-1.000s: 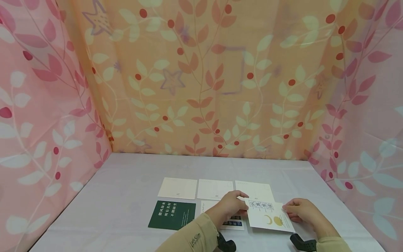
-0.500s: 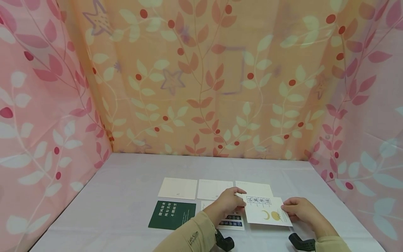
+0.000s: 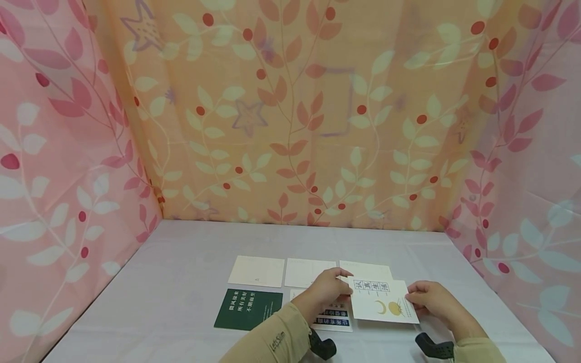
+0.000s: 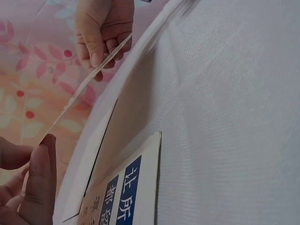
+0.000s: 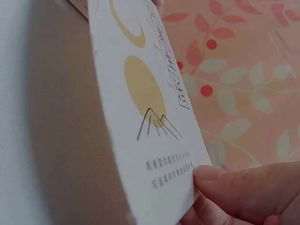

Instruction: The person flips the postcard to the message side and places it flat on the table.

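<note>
A white card (image 3: 383, 302) printed with a yellow moon, a yellow sun and boxed characters is held above the table by both hands. The left hand (image 3: 324, 295) pinches its left edge, the right hand (image 3: 433, 305) its right edge. In the left wrist view the card (image 4: 89, 79) shows almost edge-on, lifted off the cloth. The right wrist view shows its printed face, with the right thumb (image 5: 211, 173) on it near one corner. Under the left hand lies a card with blue text bands (image 3: 333, 321), partly hidden by that hand and forearm.
A green card (image 3: 247, 308) with white characters lies to the left. Behind it is a row of pale cards, among them a left one (image 3: 256, 272), a middle one (image 3: 308, 269) and a right one (image 3: 367, 269). Patterned curtains (image 3: 290, 126) enclose the white tabletop (image 3: 190, 252).
Both hands have shifted the sun-and-moon card slightly up and to the left in the head view. It also looks a little more level. The other cards have stayed put.
</note>
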